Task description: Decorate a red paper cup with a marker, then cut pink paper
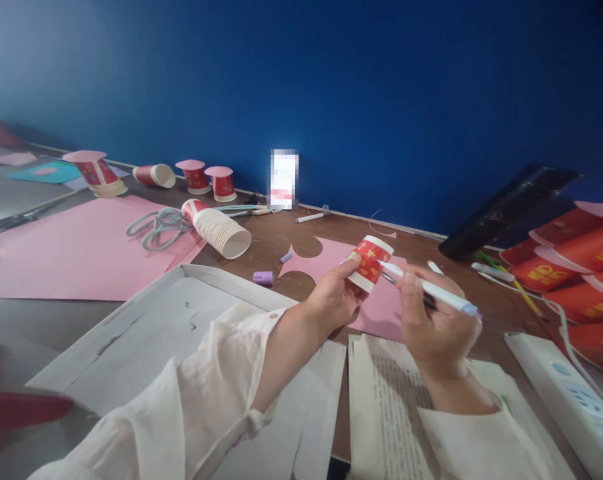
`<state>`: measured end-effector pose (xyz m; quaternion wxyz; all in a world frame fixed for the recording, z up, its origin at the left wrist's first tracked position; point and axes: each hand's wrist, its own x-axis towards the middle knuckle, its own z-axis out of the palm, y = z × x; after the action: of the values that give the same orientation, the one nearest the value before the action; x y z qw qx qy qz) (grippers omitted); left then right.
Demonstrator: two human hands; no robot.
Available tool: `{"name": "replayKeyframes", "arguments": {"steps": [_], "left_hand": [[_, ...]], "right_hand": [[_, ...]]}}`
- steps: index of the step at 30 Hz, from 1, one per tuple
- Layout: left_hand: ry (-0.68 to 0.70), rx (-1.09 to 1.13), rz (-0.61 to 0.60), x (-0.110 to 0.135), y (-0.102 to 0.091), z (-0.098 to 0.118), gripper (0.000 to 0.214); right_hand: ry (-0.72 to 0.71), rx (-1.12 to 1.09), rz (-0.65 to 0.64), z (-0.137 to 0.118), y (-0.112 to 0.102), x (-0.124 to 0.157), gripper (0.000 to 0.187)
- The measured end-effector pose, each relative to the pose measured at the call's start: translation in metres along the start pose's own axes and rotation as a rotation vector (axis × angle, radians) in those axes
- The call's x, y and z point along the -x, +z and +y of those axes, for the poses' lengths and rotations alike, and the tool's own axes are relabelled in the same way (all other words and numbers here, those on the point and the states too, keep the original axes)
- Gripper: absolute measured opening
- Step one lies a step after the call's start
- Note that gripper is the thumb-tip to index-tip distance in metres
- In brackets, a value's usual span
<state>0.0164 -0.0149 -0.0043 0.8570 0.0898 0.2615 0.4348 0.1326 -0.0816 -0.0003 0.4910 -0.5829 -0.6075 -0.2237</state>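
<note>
Nearest me, a printed booklet (381, 407) lies under my right wrist; its rows of type are too small for me to read. To its right, the white power strip (556, 377) carries markings I can't make out. On the left, a large white sheet (146, 347) bears green squiggles and dark strokes, with my left forearm crossing over it.

My left hand (338, 287) is curled round a red cup (367, 275), thumb on its side, holding it tilted above a cut-out pink sheet (326, 253). I can see a yellow star on the cup. My right hand (434, 320) pinches a white pen (444, 295), its tip at the cup's printed side; I can't tell whether it touches.

A purple cap (263, 279) sits on the worktop (276, 230) left of the cup. At right, red pieces (556, 273) show yellow characters too blurred to read.

Farther left, a stack of cups (221, 230) lies on its side against a looped cord (158, 230). Beyond, two cups wear pink discs (192, 165), and a blurred-out bright screen (284, 180) stands by the blue wall (331, 100). A black tube (511, 207) leans there at far right.
</note>
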Motion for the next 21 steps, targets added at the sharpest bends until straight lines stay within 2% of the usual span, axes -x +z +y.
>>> {"name": "replayKeyframes", "arguments": {"steps": [12,21], "left_hand": [[0.007,-0.028,-0.051,-0.0015,-0.0032,-0.0007,0.018],[-0.008,-0.038,-0.046,-0.0012,-0.0035,-0.0003,0.017]], "right_hand": [[0.005,0.001,-0.001,0.0027,-0.0003,0.0013,0.018],[0.037,-0.007,-0.009,0.0029,-0.0009,0.0016,0.019]]}}
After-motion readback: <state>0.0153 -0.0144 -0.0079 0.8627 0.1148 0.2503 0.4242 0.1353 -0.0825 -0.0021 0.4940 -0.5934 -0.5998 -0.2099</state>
